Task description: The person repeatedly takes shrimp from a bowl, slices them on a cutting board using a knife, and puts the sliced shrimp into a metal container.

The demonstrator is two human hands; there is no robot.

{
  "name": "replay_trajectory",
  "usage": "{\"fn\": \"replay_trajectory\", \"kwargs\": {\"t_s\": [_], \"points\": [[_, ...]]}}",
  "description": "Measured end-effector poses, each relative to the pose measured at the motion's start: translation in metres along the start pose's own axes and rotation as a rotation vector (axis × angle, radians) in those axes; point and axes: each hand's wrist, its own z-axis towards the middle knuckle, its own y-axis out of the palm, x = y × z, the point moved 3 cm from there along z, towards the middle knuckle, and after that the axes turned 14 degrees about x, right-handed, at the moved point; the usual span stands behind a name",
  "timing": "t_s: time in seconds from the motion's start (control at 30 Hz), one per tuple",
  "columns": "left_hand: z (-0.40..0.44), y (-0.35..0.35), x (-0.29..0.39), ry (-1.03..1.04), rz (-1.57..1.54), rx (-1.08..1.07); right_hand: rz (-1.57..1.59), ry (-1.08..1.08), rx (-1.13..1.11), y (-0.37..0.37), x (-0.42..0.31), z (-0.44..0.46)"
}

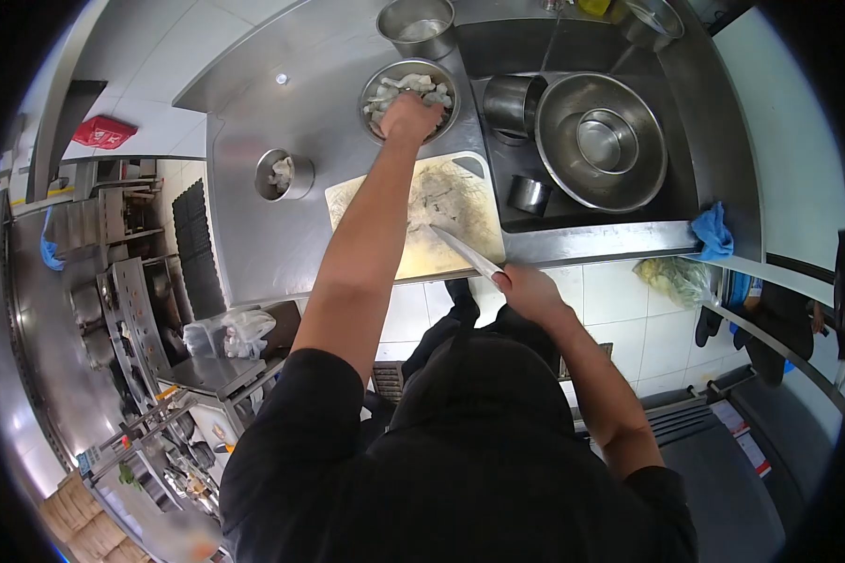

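My left hand (413,117) reaches into a round metal bowl (407,68) of pale, whitish pieces; its fingertips are hidden among them. Below the bowl lies a worn, stained cutting board (451,202) at the counter's front edge. My right hand (528,293) is closed round the handle of a knife (465,251), whose blade points up and left over the board's right part. A small metal pot (284,175) to the left of the board holds a few pale pieces.
An empty-looking metal pot (416,28) stands behind the bowl. On the right, a dark sink holds a large metal basin (601,141), a pot (514,103) and a small cup (530,194). A blue cloth (714,232) hangs at the sink's front right corner.
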Motion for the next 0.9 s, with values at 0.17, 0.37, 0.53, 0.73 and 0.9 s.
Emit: {"fn": "replay_trajectory", "kwargs": {"t_s": [0.17,0.37,0.53,0.73,0.9], "points": [[-0.003,-0.003,-0.018,-0.025,-0.309,0.293,-0.005,0.016,-0.003,-0.012,0.001,0.002],[-0.064,-0.038,-0.124,0.076,-0.731,0.366,0.048,0.0,0.106,-0.033,0.003,0.001],[-0.158,-0.011,-0.191,0.307,-0.181,0.175,0.039,-0.041,0.135,-0.035,-0.027,0.004],[-0.19,-0.011,-0.201,0.232,-0.195,0.283,-0.092,-0.279,0.133,-0.005,-0.081,0.013],[-0.19,-0.008,-0.197,0.305,-0.139,0.383,-0.363,-0.306,0.104,0.002,-0.13,0.022]]}}
